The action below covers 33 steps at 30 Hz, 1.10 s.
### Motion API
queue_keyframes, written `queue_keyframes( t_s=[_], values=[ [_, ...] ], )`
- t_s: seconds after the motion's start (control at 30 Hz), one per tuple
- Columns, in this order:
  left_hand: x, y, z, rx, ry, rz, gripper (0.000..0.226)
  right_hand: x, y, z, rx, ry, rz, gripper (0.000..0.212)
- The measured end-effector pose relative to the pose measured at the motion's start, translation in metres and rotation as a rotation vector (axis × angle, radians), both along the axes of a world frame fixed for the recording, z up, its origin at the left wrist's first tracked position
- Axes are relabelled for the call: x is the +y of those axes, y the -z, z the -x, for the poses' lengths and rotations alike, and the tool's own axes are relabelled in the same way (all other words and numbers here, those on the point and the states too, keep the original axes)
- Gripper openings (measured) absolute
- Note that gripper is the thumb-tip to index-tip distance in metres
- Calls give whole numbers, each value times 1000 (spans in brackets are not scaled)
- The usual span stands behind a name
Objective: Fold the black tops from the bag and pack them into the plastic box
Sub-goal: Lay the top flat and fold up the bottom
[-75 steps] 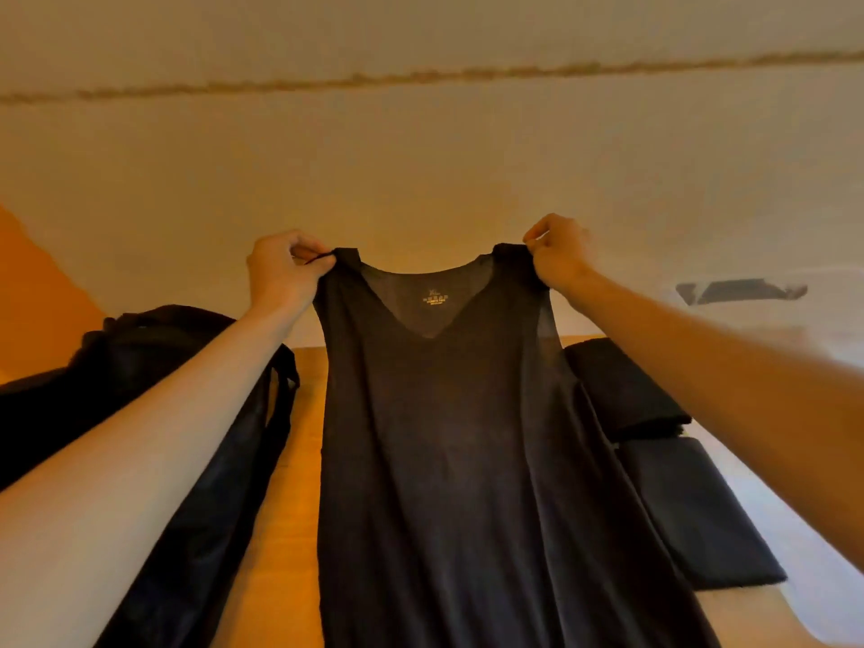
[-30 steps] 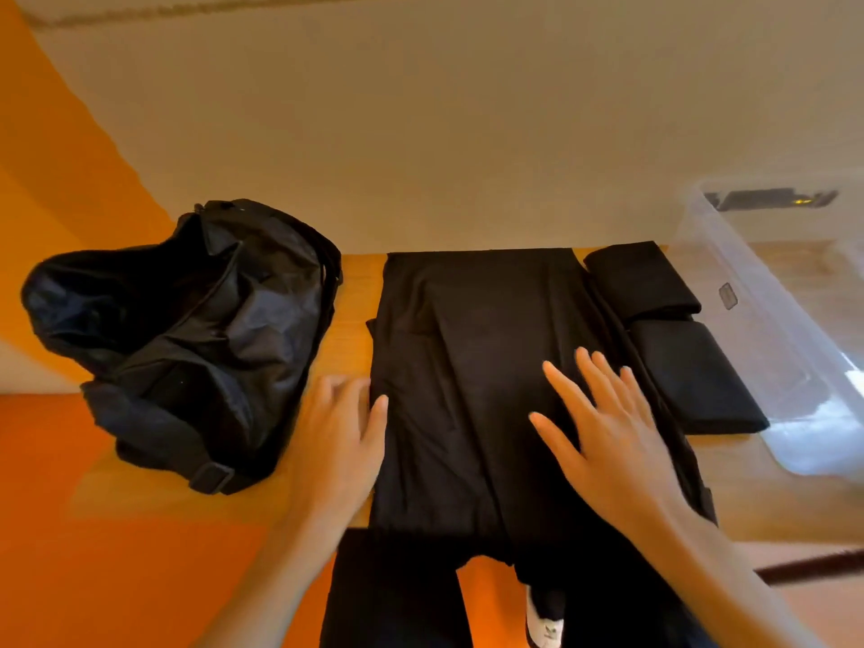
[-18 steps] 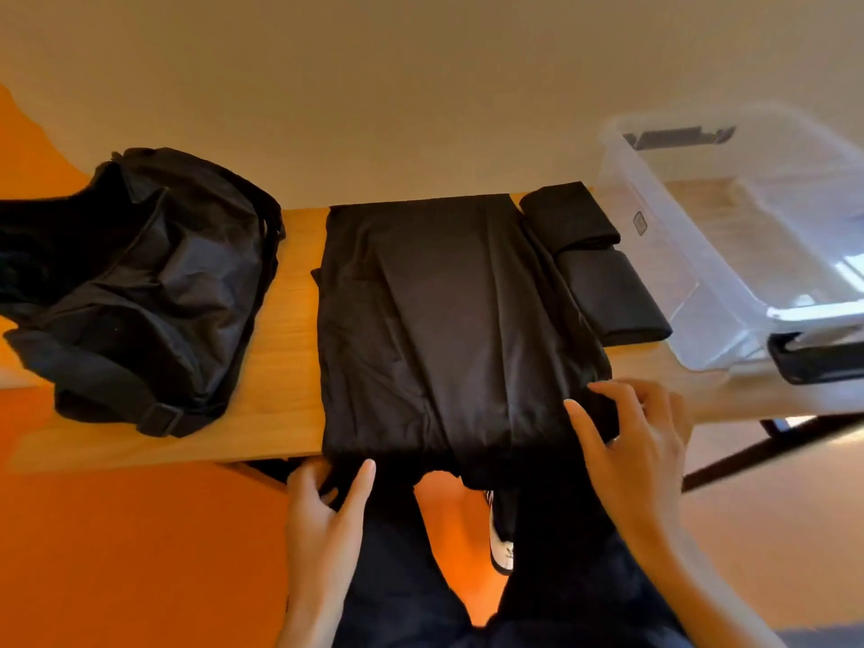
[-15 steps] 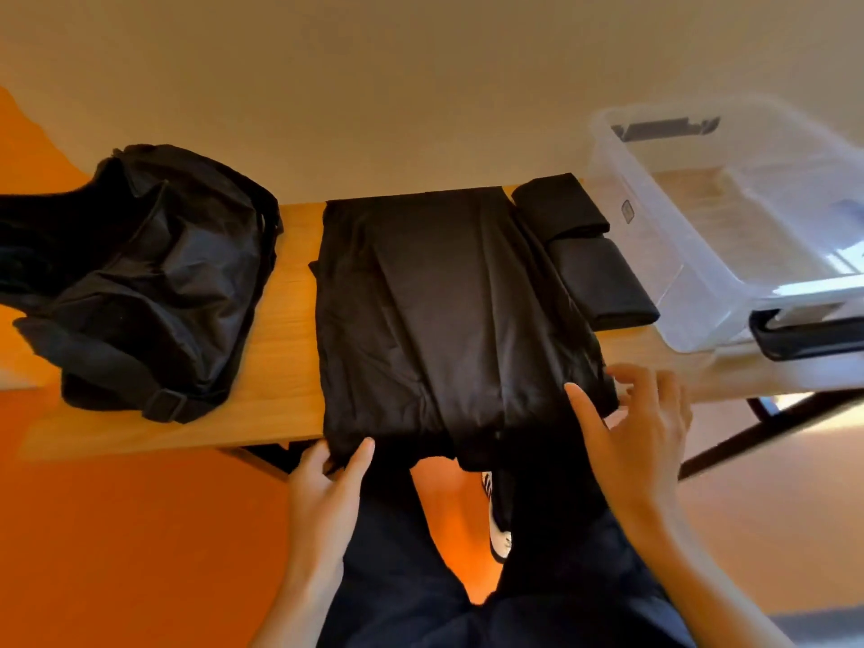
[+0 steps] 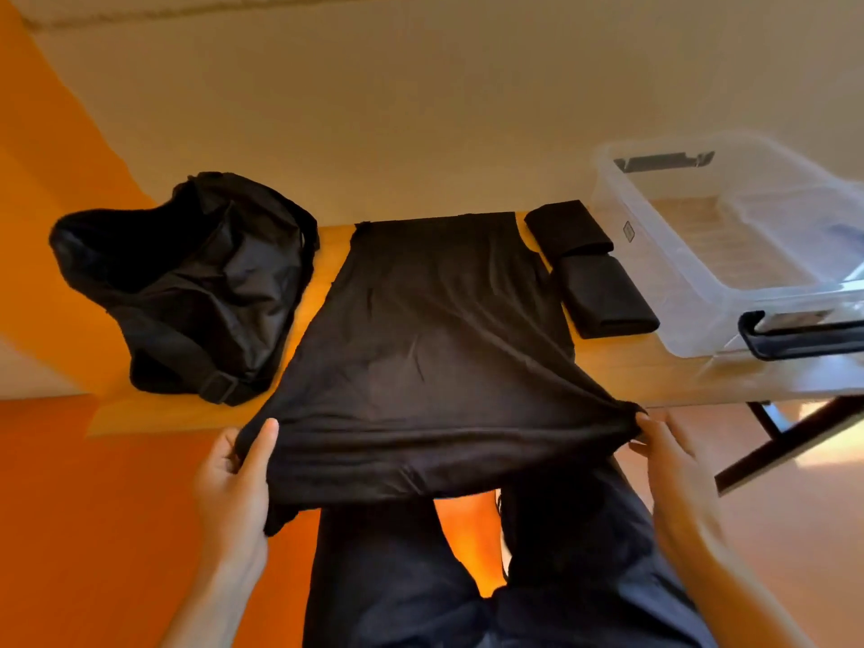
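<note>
The black top lies spread down the middle of the wooden table, its far end flat near the wall and its near hem lifted off the table's front edge. The left hand pinches the hem's lower-left corner, thumb on top of the cloth and fingers curled beneath. The right hand grips the lower-right corner at its fingertips, and the hem is stretched between the two hands. Left of the top, touching or just beside its edge, sits the slumped black bag, its strap and buckle toward the front edge of the table. Just right of the top lie two folded tops in a row, the far folded top and the near folded top, between the spread top and the clear plastic box. The box stands open in the upper right of the frame, a black clip handle on its near end. A small label on its wall is too small to read. A strip of bare wood shows between bag and top, and more in front of the box. Below the hem are the person's dark trousers and an orange floor.
</note>
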<state>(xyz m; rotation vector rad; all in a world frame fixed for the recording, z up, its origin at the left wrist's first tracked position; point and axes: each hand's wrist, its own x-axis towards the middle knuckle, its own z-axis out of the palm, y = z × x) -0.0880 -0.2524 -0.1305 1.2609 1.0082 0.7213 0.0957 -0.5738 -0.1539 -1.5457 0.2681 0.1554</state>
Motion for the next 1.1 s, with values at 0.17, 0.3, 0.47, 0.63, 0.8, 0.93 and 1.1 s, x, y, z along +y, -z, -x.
queue_keyframes(
  t_s=[0.17,0.3,0.47,0.63,0.8,0.93,1.1],
  values=[
    [10,10,16,223,270,72,37,2,3,9,244,73,-200,15],
    [12,8,25,407,582,329,46,7,-10,18,235,-58,-10,19],
    [22,4,32,327,636,266,76,0,-19,19,268,-260,87,19],
    [17,-1,37,184,567,296,61,-4,-12,12,100,-96,318,29],
    [0,-9,41,245,519,186,48,-9,-13,17,104,-275,471,30],
    [-5,-15,50,315,558,236,54,-20,-25,22,150,-365,524,38],
    [-9,-37,38,250,466,273,36,-8,-70,27,257,-322,249,19]
  ],
)
